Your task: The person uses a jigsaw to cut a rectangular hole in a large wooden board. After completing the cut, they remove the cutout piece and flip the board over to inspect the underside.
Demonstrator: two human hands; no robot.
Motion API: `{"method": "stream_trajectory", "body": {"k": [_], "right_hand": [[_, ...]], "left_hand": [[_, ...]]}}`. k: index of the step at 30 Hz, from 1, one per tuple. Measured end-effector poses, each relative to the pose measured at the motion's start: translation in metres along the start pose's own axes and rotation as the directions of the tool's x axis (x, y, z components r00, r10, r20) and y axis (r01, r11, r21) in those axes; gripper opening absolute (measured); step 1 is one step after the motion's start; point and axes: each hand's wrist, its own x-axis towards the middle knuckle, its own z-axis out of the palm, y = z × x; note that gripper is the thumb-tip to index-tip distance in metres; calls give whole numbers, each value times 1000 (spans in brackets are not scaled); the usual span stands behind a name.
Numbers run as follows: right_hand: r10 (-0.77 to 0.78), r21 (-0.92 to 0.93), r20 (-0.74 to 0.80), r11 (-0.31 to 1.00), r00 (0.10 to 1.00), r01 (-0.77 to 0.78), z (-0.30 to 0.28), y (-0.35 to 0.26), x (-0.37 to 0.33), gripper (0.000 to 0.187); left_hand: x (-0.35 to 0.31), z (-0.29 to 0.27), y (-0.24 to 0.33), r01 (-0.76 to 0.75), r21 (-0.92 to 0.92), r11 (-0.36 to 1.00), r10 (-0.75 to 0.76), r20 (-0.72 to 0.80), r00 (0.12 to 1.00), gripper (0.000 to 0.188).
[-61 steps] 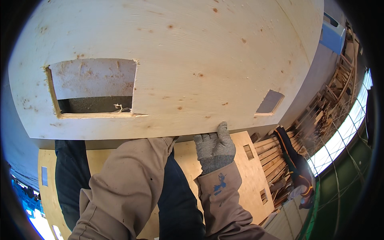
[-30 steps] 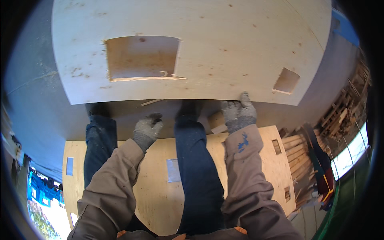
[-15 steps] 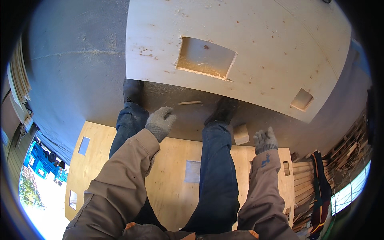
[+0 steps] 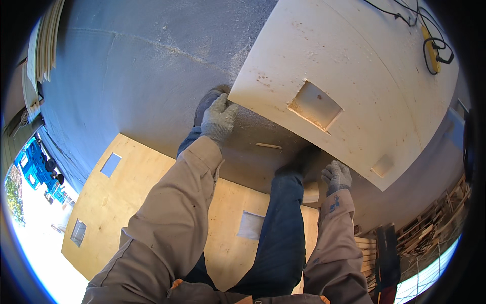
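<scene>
A large pale plywood board (image 4: 374,86) with two rectangular cut-outs lies in front of me, sawdust scattered over it. My left hand (image 4: 218,120), in a grey knit glove, is closed at the board's near left corner, thumb and fingers about its edge. Along the same near edge, further right, my gloved right hand (image 4: 336,177) has its fingers curled against the board; their tips are partly hidden. A second, yellower plywood board (image 4: 228,233) with cut-outs lies beneath and behind my legs.
A thin wood strip (image 4: 269,146) and a wood block (image 4: 311,192) lie near my feet. A yellow power strip (image 4: 431,49) with black cables rests at the far right. Stacked scrap wood (image 4: 430,218) stands at right; long boards (image 4: 48,40) stand at left.
My left hand has gone forward to the board's corner, and my right hand has closed at its near edge. The view has turned, bringing the power strip into sight.
</scene>
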Motion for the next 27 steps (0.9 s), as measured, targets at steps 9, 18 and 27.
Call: {"method": "stream_trajectory", "body": {"k": [9, 18, 27], "right_hand": [[-501, -695, 27, 613, 865, 376, 113, -17, -17, 58], [-426, -939, 205, 168, 881, 300, 182, -42, -37, 68], [-354, -949, 206, 155, 913, 274, 177, -50, -23, 63]], "left_hand": [[21, 4, 21, 150, 114, 982, -155, 35, 987, 32], [18, -6, 35, 184, 199, 963, -198, 52, 979, 39], [20, 1, 27, 159, 205, 966, -166, 17, 986, 44]]}}
